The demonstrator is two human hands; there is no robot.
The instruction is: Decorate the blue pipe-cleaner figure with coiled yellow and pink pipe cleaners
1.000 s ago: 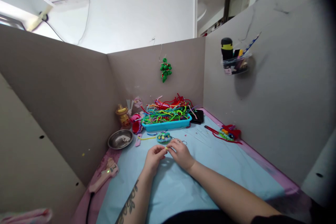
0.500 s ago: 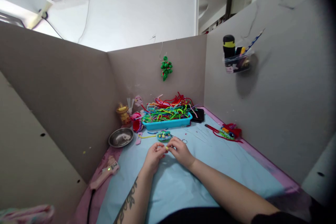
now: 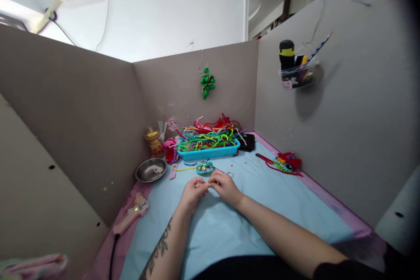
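Note:
Over the blue table cover, my left hand point(image 3: 193, 192) and my right hand point(image 3: 225, 187) meet fingertip to fingertip. Both are closed in a pinch on a small yellow piece point(image 3: 208, 184), mostly covered by the fingers; it looks like a bit of pipe cleaner. Just beyond them lies a teal fuzzy oval piece with yellow dots point(image 3: 204, 168). A pair of scissors point(image 3: 229, 174) is partly hidden behind my right hand. To the left, a yellow pipe cleaner point(image 3: 183, 169) stretches out beside a pink clip point(image 3: 173, 171).
A blue tray point(image 3: 210, 153) heaped with coloured pipe cleaners stands at the back. On the left are a metal bowl point(image 3: 141, 177) with small white bits and a pink glue gun point(image 3: 127, 221), its light lit. A red and green fuzzy piece point(image 3: 287, 162) lies right. Grey partitions point(image 3: 197, 109) surround the table.
Both hands stay together in nearly the same place. The yellow piece shows slightly less between the fingertips. The camera view has shifted a little.

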